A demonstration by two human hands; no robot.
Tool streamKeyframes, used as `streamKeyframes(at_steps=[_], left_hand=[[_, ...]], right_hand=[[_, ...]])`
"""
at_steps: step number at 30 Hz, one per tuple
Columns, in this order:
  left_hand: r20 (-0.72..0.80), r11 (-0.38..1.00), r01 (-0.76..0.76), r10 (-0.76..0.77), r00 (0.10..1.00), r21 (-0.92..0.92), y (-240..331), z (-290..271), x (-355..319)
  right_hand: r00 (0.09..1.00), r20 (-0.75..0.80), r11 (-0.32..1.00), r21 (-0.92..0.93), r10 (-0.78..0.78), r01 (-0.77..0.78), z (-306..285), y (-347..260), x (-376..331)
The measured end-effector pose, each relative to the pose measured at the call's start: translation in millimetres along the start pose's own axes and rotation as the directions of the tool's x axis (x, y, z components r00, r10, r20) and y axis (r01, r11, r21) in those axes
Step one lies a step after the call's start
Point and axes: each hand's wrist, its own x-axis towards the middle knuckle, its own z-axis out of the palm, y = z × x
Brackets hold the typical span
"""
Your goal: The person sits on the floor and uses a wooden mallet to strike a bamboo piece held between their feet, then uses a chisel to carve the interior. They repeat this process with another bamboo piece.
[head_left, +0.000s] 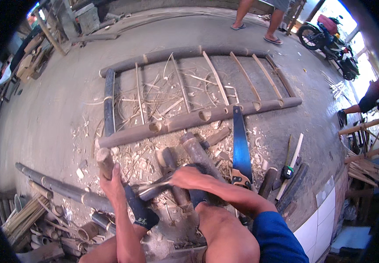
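My left hand [114,186] is closed around a short wooden club [105,160], its rounded end pointing up. My right hand [185,177] is closed on a narrow tool with a metal-looking blade [151,191], smeared, lying over a dark bamboo length [154,189] between my legs. Its exact kind I cannot make out. Under and beyond the right hand lie more bamboo pieces [197,149]. Farther off, a bamboo frame [180,122] lies on the floor, crossed by several thin slats [215,76], with cut holes along its near pole.
A handsaw [242,149] leans against the near pole. A tape measure [287,172] lies by sticks at the right. Shavings [141,162] litter the floor. A long bamboo pole [66,190] and offcuts lie left. Beyond are a person's legs [274,24] and a motorcycle [329,41].
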Motion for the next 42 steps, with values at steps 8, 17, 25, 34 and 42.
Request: streamKeyframes(at_steps=[8,17,25,34,42], left_hand=[[0.583,0.804,-0.440,0.147,0.799,0.400,31.6,52.2,-42.9],[0.685,0.479,-0.864,0.578,0.443,0.154,27.5,103.1,-112.7],[0.214,0.593,0.738,-0.714,0.667,-0.321,-129.9,76.5,-134.5],[0.247,0.471,0.685,-0.693,0.677,-0.556,-123.0,72.3,-65.2],[0.145,0.671,0.299,-0.276,0.950,-0.679,-16.3,0.0,-37.1]], right_hand=[[0.675,-0.721,0.919,-0.146,0.155,-0.367,-70.0,17.0,-131.7],[0.794,-0.494,0.935,0.179,0.355,-0.307,-26.9,20.3,-146.8],[0.286,-0.301,0.188,0.913,0.910,0.363,-5.0,26.6,-257.9],[0.131,-0.499,0.323,0.718,0.857,0.617,-62.2,-25.5,-359.6],[0.443,-0.788,0.299,0.586,0.427,0.754,-89.6,-65.0,-390.3]])
